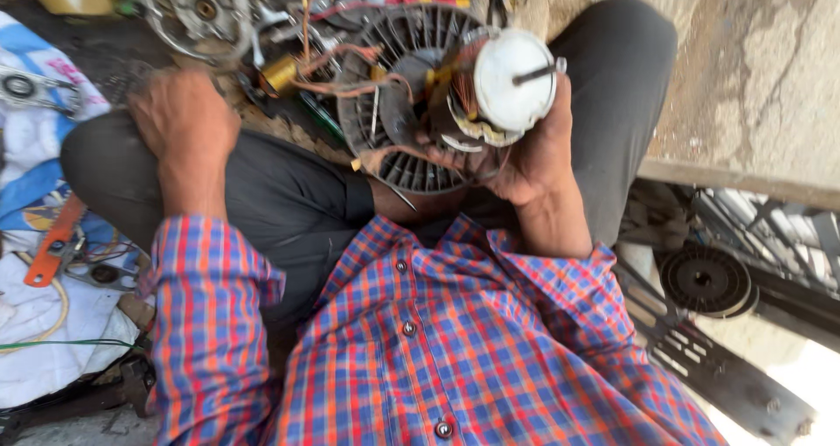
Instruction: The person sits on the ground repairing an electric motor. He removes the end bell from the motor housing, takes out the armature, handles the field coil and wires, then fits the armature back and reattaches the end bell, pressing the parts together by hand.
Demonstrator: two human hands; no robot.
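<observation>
The white-capped motor [512, 83] sits gripped in the right hand [525, 153] at one o'clock, shaft pointing right — the left hand [184, 118], empty and loosely curled, rests at ten o'clock

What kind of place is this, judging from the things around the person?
Probably an informal repair spot on the ground for fans or small motors: the right hand holds a motor, with a finned fan housing and loose wires beside it.
</observation>
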